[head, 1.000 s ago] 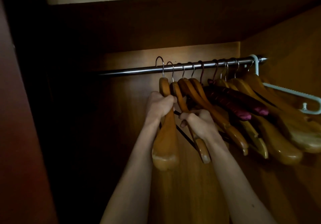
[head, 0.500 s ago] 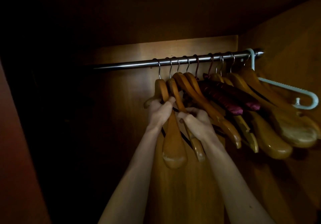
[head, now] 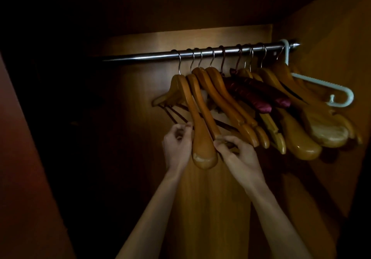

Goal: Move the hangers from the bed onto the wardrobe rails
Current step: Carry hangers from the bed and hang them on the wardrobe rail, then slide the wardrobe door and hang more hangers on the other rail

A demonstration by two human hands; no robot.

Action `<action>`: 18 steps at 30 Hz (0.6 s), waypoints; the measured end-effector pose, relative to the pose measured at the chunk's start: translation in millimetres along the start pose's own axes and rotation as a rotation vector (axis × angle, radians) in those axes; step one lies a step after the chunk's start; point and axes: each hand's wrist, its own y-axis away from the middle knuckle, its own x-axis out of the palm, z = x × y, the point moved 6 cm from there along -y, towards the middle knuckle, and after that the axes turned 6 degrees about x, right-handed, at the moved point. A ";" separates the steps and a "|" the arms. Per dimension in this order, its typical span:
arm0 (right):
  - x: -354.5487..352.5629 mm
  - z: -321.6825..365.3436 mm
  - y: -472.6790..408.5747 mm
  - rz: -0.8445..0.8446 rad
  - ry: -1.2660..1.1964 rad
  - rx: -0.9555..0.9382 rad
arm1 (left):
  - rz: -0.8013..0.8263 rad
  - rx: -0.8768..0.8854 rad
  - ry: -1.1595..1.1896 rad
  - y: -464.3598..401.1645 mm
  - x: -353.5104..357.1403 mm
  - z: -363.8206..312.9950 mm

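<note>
- While the wardrobe's left side is lost in darkness, the rail (head: 140, 56) runs left to right above both hands, bare at its left stretch and crowded toward the right.
- Leftmost on it hangs a wooden hanger (head: 197, 130), its hook over the rail and its long arm slanting down toward the camera, so the broad rounded end sits between the two hands.
- Left hand (head: 177, 148), raised from below with the forearm reaching up, lies just left of that lower end; its fingertips are pinched together by the dark trouser bar, though I cannot tell whether they grip it.
- Right hand (head: 236, 154), equally near, curls loosely just right of the same end, under the second wooden hanger (head: 204, 108); whether it holds anything is unclear.
- Further right hang more wooden hangers (head: 301, 144), a maroon padded hanger (head: 259, 98) and a white plastic hanger (head: 321, 86) at the rail's end.
- Judging by this, the hangers in view are already hooked, so the hands need only let go and drop away.
</note>
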 end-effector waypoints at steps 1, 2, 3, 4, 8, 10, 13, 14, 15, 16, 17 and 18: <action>-1.4 -5.4 4.8 -0.008 0.005 0.014 | -0.003 -0.010 -0.018 7.5 -2.4 7.0; -2.4 -11.3 9.6 -0.012 0.018 0.031 | -0.003 -0.030 -0.037 14.5 -4.7 15.7; -3.1 -15.9 15.0 -0.012 0.035 0.039 | 0.003 -0.053 -0.056 21.0 -6.7 24.5; -3.7 -20.0 19.1 -0.011 0.052 0.035 | 0.016 -0.079 -0.072 26.4 -8.1 32.4; 3.2 -44.4 40.1 0.022 0.105 0.064 | 0.128 -0.146 -0.142 52.9 -12.6 56.8; 13.9 -60.7 51.1 0.074 0.145 0.074 | 0.207 -0.158 -0.181 66.9 -14.9 65.7; 35.3 -88.2 72.9 0.178 0.194 0.096 | 0.315 -0.214 -0.252 82.6 -25.1 85.5; 42.0 -97.6 80.5 0.216 0.187 0.112 | 0.341 -0.243 -0.272 85.4 -30.6 92.6; 48.9 -104.5 91.0 0.253 0.183 0.128 | 0.364 -0.273 -0.301 88.4 -38.0 99.6; 56.2 -113.5 100.8 0.284 0.183 0.143 | 0.381 -0.296 -0.336 90.9 -46.4 106.7; 63.7 -121.3 111.0 0.312 0.187 0.163 | 0.399 -0.305 -0.380 93.1 -55.4 111.1; 70.5 -128.7 121.2 0.332 0.194 0.177 | 0.419 -0.301 -0.418 95.6 -63.4 115.1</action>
